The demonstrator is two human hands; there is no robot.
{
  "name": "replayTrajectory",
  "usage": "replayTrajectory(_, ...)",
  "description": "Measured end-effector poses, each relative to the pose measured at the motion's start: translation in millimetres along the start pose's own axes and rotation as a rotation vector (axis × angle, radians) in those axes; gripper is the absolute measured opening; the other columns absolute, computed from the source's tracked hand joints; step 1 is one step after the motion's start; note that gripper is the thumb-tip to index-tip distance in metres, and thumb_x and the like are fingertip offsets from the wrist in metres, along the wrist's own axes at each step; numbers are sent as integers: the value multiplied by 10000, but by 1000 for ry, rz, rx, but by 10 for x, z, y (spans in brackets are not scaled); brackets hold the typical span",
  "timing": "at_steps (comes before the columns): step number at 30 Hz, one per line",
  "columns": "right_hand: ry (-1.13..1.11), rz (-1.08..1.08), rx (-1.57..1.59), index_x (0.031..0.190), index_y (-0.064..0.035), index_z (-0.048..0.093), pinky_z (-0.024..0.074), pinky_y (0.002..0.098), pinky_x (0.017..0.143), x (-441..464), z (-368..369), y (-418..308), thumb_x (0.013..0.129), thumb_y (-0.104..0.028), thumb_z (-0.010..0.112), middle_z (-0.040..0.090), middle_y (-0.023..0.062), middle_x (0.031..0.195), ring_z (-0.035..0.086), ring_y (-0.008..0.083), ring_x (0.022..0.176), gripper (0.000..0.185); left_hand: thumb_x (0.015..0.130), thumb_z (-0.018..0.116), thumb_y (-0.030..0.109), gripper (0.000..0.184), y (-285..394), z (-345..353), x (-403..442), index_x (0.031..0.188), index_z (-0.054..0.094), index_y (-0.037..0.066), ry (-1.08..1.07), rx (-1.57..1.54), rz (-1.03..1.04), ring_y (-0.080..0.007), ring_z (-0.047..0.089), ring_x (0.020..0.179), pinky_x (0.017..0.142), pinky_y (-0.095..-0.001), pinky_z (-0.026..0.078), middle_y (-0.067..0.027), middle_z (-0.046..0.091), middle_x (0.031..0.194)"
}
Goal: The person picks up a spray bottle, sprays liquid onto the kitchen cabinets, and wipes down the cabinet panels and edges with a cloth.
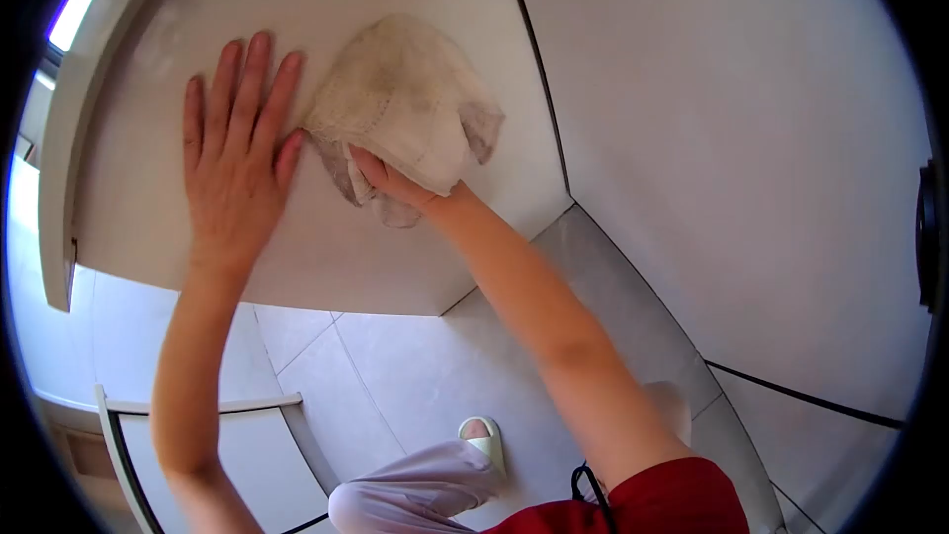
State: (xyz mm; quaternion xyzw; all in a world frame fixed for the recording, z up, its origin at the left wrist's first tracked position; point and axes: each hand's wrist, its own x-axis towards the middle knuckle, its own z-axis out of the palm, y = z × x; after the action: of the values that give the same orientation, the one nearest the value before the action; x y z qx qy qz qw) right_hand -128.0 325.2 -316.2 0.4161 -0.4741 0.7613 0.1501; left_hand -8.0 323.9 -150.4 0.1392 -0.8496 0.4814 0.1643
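Observation:
My left hand (237, 158) lies flat on a pale panel (326, 257), its fingers stretched out and slightly spread, holding nothing. To its right, a stained off-white cleaning cloth (395, 89) with grey patches is spread against the same panel. My right hand (390, 178) reaches under the cloth from below. Only the thumb side and wrist show there; the other fingers are hidden beneath the fabric. The left thumb tip is close to the cloth's left edge.
A tall pale panel (712, 138) stands on the right, with a dark seam between it and the wiped-side panel. Grey floor tiles (395, 366) lie below, with a foot in a light slipper (482, 440). A white-framed piece (217, 445) stands at lower left.

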Motion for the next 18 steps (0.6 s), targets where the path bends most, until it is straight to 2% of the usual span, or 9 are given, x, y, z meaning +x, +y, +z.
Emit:
replayTrajectory(5, -226, 325, -252, 1233, -95, 516, 381, 439, 981, -716, -111, 1052, 919, -316, 464, 560, 98, 1216, 512, 289, 1123, 388, 852, 559, 310, 645, 16, 78, 46, 1441, 313, 215, -47, 59, 166, -185, 207, 1402, 1156, -430, 138, 12, 275, 1503)
replayTrajectory(7, 41, 337, -392, 1218, -88, 507, 420, 398, 905, -1595, 213, 2005, 928, -311, 457, 567, 57, 1140, 504, 231, 1079, 370, 846, 564, 330, 650, 179, 140, 92, 1438, 320, 219, -57, 47, 198, -181, 205, 1403, 1154, -424, 147, 19, 274, 1503)
replayTrajectory(8, 42, 344, -395, 1218, -88, 507, 420, 398, 905, -1740, 168, 2113, 928, -311, 457, 567, 57, 1140, 504, 231, 1079, 370, 851, 559, 333, 645, 301, 193, 106, 1437, 318, 217, -95, -17, 223, -176, 204, 1402, 1152, -417, 147, 23, 271, 1504)
replayTrajectory(11, 306, 556, 122, 1222, -68, 496, 367, 351, 974, -2147, -391, 2310, 964, -331, 397, 518, 65, 1200, 456, 213, 1131, 382, 858, 550, 330, 637, 714, 412, 18, 1437, 314, 209, -156, -106, 299, -169, 203, 1400, 1150, -406, 144, 35, 261, 1508)
replayTrajectory(13, 391, 630, 281, 1224, -62, 492, 350, 336, 997, -2465, -530, 2442, 976, -338, 376, 502, 68, 1220, 439, 206, 1148, 389, 861, 545, 323, 634, 976, 597, -128, 1438, 311, 203, -182, -147, 349, -167, 202, 1399, 1149, -403, 141, 42, 255, 1511)
replayTrajectory(15, 881, 878, 1237, 1228, -74, 492, 350, 320, 997, -2722, -547, 2609, 979, -328, 374, 497, 66, 1224, 436, 202, 1147, 375, 886, 507, 287, 605, 1222, 753, -278, 1441, 301, 166, -237, -152, 403, -164, 190, 1401, 1154, -388, 127, 34, 241, 1516)
replayTrajectory(16, 884, 881, 1240, 1228, -74, 492, 350, 320, 997, -2860, -605, 2578, 979, -328, 374, 497, 66, 1224, 436, 202, 1147, 375, 886, 507, 287, 605, 1334, 832, -383, 1441, 301, 166, -241, -150, 406, -164, 190, 1401, 1154, -388, 127, 34, 241, 1516)
replayTrajectory(17, 568, 1063, 403, 1246, -72, 483, 342, 309, 1003, -2984, -709, 2441, 983, -315, 367, 486, 67, 1255, 429, 196, 1163, 376, 889, 495, 263, 595, 1439, 912, -505, 1440, 298, 148, -263, -112, 479, -164, 188, 1402, 1154, -378, 127, 22, 241, 1516)
replayTrajectory(18, 199, 1095, -425, 1265, -71, 473, 334, 298, 1009, -3073, -775, 2400, 986, -301, 361, 475, 68, 1286, 422, 189, 1179, 379, 893, 484, 239, 587, 1517, 990, -616, 1438, 296, 130, -285, -74, 550, -164, 186, 1403, 1155, -369, 128, 10, 240, 1517)
